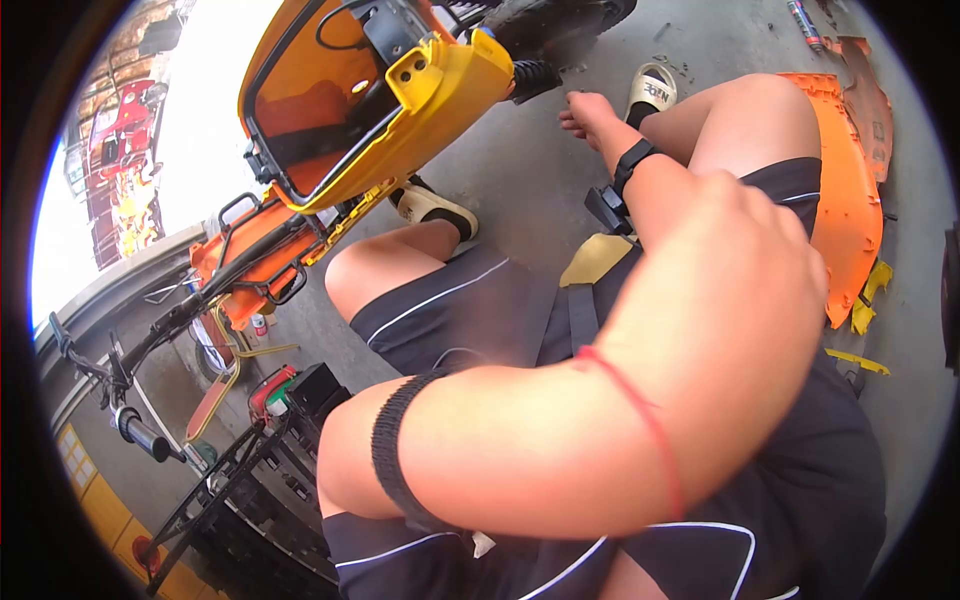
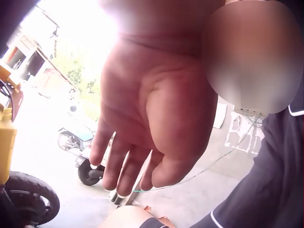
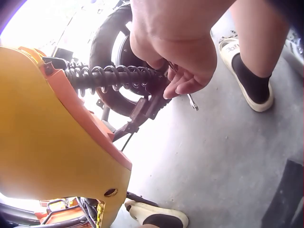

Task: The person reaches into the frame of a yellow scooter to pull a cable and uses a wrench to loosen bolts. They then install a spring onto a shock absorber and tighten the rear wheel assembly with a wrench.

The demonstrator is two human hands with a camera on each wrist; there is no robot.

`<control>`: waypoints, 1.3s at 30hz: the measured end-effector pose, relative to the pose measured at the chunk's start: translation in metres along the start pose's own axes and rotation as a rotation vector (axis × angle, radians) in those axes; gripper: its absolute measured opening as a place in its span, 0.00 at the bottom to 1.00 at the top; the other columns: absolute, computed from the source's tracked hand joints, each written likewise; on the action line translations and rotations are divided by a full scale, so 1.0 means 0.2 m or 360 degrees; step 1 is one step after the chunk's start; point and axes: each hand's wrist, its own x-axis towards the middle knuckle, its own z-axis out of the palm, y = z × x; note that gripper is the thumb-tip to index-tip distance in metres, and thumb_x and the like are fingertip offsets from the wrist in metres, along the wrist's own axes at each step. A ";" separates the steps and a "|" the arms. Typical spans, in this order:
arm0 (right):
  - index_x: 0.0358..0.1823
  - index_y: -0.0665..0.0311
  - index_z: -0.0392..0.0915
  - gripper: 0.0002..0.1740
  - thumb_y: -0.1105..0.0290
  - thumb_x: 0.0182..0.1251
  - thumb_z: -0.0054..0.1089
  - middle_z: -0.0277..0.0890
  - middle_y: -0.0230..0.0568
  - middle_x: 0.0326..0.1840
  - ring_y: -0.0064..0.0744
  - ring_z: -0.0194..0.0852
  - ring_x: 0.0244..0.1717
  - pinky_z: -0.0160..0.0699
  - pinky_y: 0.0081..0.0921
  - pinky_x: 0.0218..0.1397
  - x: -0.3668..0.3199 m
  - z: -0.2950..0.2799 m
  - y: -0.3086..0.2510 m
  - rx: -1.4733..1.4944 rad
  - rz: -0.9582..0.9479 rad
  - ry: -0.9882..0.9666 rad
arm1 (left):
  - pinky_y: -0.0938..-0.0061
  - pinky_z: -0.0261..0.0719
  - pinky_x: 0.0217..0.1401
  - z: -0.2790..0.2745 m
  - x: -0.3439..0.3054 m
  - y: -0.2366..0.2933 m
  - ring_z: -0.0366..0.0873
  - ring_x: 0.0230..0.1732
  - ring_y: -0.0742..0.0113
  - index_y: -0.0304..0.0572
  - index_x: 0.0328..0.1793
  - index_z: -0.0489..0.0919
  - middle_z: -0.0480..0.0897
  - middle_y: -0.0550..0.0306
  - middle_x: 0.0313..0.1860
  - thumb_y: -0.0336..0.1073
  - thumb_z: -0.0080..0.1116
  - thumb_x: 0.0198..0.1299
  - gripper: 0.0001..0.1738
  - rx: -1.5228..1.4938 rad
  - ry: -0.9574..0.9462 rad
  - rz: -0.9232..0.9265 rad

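My right hand [image 1: 592,118] reaches out beside the lower end of a coil-spring shock absorber [image 3: 111,78]. Its curled fingers grip a slim silver wrench [image 3: 193,103], whose end sticks out below them; the rest is mostly hidden by the hand. Behind the shock stands a black-tyred wheel [image 3: 102,47], and the scooter's yellow body panel [image 3: 61,128] lies to the left. My left hand [image 1: 735,270] is raised close to the head camera, across my lap, with a red string at the wrist. In the left wrist view its palm faces the camera, fingers loosely extended and holding nothing.
Orange panels [image 1: 840,200] and yellow pieces [image 1: 873,297] lie on the floor at the right. A spray can [image 1: 805,25] is at the upper right. At lower left stands a black metal frame [image 1: 240,500]. Another scooter [image 2: 78,137] is parked outside.
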 end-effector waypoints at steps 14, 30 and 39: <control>0.40 0.66 0.89 0.16 0.67 0.60 0.54 0.88 0.55 0.43 0.53 0.88 0.47 0.84 0.42 0.52 0.03 0.18 0.19 -0.1150 -0.0108 -0.0037 | 0.76 0.75 0.46 0.45 -0.37 -1.23 0.74 0.40 0.74 0.31 0.55 0.82 0.81 0.59 0.39 0.38 0.50 0.78 0.16 -0.0763 0.1384 -0.1480; 0.60 0.59 0.83 0.23 0.57 0.67 0.61 0.82 0.52 0.63 0.55 0.81 0.63 0.80 0.46 0.63 0.26 0.43 0.51 -0.1219 0.0034 -0.0125 | 0.72 0.75 0.38 0.55 -0.44 -1.12 0.73 0.27 0.65 0.29 0.47 0.75 0.74 0.50 0.25 0.30 0.40 0.70 0.13 -0.0516 0.1886 -0.1364; 0.59 0.65 0.84 0.21 0.69 0.68 0.52 0.79 0.54 0.66 0.54 0.77 0.68 0.77 0.45 0.67 0.11 0.59 0.68 -0.1191 0.0391 -0.0746 | 0.70 0.71 0.39 0.50 -0.46 -1.09 0.69 0.30 0.69 0.37 0.49 0.71 0.72 0.55 0.25 0.35 0.40 0.73 0.11 -0.0380 0.1576 -0.1383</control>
